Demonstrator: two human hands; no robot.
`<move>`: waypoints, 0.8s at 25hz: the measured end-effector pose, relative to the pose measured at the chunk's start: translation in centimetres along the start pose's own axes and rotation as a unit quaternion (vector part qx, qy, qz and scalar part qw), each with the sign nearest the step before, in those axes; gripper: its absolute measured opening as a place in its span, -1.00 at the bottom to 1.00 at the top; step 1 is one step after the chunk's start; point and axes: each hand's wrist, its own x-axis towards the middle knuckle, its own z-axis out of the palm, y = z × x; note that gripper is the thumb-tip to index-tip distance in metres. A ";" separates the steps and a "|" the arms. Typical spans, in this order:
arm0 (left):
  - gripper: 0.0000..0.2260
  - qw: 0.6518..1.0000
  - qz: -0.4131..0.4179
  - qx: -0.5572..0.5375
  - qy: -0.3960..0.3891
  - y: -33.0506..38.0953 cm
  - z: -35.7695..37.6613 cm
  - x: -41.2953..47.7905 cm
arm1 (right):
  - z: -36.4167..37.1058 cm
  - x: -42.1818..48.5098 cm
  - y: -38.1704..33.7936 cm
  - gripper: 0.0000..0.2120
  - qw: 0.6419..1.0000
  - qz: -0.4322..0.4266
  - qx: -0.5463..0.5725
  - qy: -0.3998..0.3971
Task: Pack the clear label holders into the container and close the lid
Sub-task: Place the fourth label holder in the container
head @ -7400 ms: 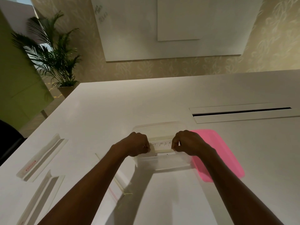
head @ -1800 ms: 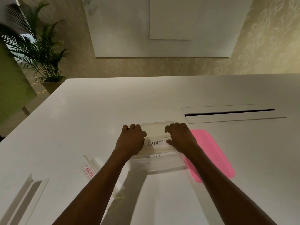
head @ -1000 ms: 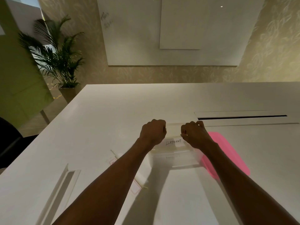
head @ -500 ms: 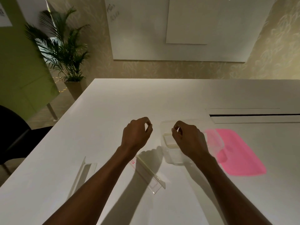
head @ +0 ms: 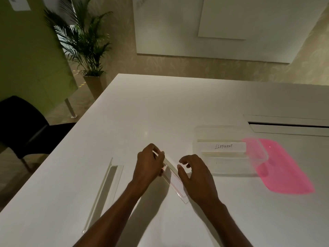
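Pinched between thumb and fingertips, the far end of a clear label holder (head: 173, 177) sits in the left hand (head: 148, 164), whose grip is clenched on that end while the rest of the strip slants down toward the person and seems to rest on the white counter (head: 142, 107). Holding it by one end looks like a way to tip the thin, slippery acrylic up off the flat surface, where it would be hard to pry loose from above. The right hand (head: 195, 177) hovers just beside the holder's middle with fingers curled and spread, its grip released, grasping nothing; I judge it is placed there to take the other end so the long piece can be carried level. To the right, the clear container (head: 227, 152) stands open near the hands, already carrying at least one holder with a paper strip reading "ELEPHANT" (head: 223, 146), and another seems to lie in front of it, though the clear walls make that hard to tell. Its pink lid (head: 284, 168) lies flat on the counter against the container's right side, kept off so packing can go on. A second empty label holder (head: 105, 191) lies well to the left of the hands, untouched. By my reading the task is partway: two holders remain outside, and the lid is not yet on.
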 end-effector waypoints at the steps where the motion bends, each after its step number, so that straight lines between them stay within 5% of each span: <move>1: -0.90 0.999 -0.028 -0.035 -0.003 -0.5 0.4 -0.3 | 0.6 -0.3 0.4 -0.82 1.000 0.011 0.017 -0.004; 5: -0.78 0.984 -0.119 -0.128 -0.018 -1.5 2.0 -0.9 | 2.0 -1.1 1.3 -0.64 0.996 0.046 0.042 -0.066; 9: -0.65 0.981 -0.159 -0.105 -0.040 -1.6 3.1 -0.9 | 2.8 -1.9 0.7 -0.74 0.995 0.020 0.053 -0.087; 16: -0.89 0.991 -0.131 -0.034 0.002 -1.9 2.7 -0.8 | 3.4 -2.7 -0.7 -0.78 0.986 0.040 0.120 -0.108; 20: -0.96 0.968 -0.164 -0.189 -0.005 -2.0 0.6 -0.5 | 2.8 -1.7 -1.3 -0.76 0.973 0.070 0.193 -0.102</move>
